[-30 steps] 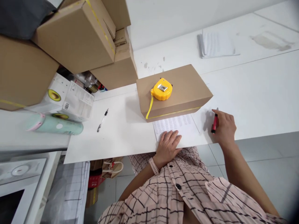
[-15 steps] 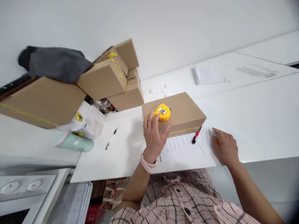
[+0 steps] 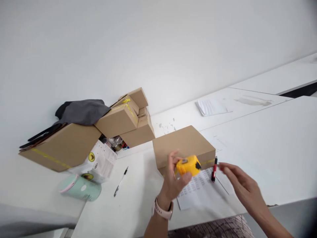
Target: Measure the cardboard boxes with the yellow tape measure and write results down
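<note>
My left hand (image 3: 170, 183), with a pink watch strap at the wrist, grips a yellow tape measure (image 3: 188, 165) and holds it raised in front of a closed cardboard box (image 3: 184, 142). The tape measure is tilted, its black part facing right. Just right of the box's near corner, my right hand (image 3: 241, 181) hovers with its fingers stretched to the left and holds nothing that I can see. Its fingertips are close to a red and black pen (image 3: 214, 170), which rests by a printed sheet of paper (image 3: 198, 195).
Stacked cardboard boxes (image 3: 119, 122) stand at the left with a dark grey cloth (image 3: 84, 112) draped over them. A white carton (image 3: 104, 162), a mint-green tumbler (image 3: 84, 188) and a clear pen (image 3: 121, 181) lie in front. Papers (image 3: 211, 107) lie near the wall.
My left hand has lifted the tape measure off the box top and turned it. My right hand has risen from the table and reached toward the red pen. The camera view has tilted upward.
</note>
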A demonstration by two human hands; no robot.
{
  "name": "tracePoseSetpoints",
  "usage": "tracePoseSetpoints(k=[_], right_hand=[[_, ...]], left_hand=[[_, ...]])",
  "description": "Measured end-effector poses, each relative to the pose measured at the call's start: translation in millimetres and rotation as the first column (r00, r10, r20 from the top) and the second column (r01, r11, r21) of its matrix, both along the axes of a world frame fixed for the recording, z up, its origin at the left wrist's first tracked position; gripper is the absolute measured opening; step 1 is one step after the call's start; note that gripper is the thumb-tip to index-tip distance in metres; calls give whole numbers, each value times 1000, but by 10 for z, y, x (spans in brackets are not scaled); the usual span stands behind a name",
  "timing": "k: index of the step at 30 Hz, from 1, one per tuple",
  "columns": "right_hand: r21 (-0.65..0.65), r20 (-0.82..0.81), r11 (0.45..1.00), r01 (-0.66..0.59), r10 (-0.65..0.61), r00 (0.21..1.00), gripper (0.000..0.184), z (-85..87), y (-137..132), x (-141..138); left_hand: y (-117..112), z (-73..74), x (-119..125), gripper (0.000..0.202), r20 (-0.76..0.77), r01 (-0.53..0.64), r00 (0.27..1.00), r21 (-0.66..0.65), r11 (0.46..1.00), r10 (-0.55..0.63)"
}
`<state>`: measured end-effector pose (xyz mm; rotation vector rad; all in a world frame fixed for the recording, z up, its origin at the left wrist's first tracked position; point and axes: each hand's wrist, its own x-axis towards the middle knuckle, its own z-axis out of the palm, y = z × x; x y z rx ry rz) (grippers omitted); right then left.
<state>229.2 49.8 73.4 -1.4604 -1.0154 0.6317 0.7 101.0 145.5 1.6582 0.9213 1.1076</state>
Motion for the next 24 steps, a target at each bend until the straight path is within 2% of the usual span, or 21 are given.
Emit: tracePoseSetpoints(k=[1, 2, 4, 6, 10, 12, 14, 16, 19, 22, 24], right_hand=[[-21, -185, 988, -154, 147, 972, 39, 155, -33, -124], [-11, -332, 961, -276, 257, 908, 46, 292, -56, -225], [2, -465, 908, -420, 373, 803, 53, 489, -75, -344], [-13, -463, 877, -481, 421, 780, 55, 576, -70, -355], [-41, -368, 848, -529, 479, 797, 53, 587, 32, -193], [-29, -350, 861, -507, 467, 812, 51, 611, 178, -71], [15, -354, 907, -421, 399, 846, 49, 663, 409, 71], [72, -381, 947, -312, 315, 870, 51, 716, 705, 218], [100, -409, 969, -226, 247, 879, 56, 746, 1170, 388], [93, -370, 980, -177, 199, 908, 53, 704, 1542, 422], [62, -323, 984, -169, 180, 929, 45, 652, 1708, 377]], left_hand=[[-90, -3, 4, 84, 60, 89, 994, -39, 995, -86], [-167, -6, 10, 87, 95, 140, 986, -61, 988, -134], [-276, -15, 14, 90, 111, 159, 983, -91, 983, -149], [-327, -32, -13, 90, 111, 135, 986, -132, 982, -121], [-303, -85, -220, 88, 173, 96, 983, -194, 976, -63], [-238, -84, -401, 86, 167, 38, 986, -188, 981, -6], [-140, -42, -619, 83, 127, -64, 988, -174, 983, 87], [-11, 39, -847, 79, 93, -187, 975, -156, 970, 202], [228, 182, -1153, 70, 90, -320, 938, -148, 936, 335], [485, 268, -1360, 57, 97, -355, 922, -172, 919, 375], [637, 267, -1431, 52, 93, -348, 925, -186, 919, 369]])
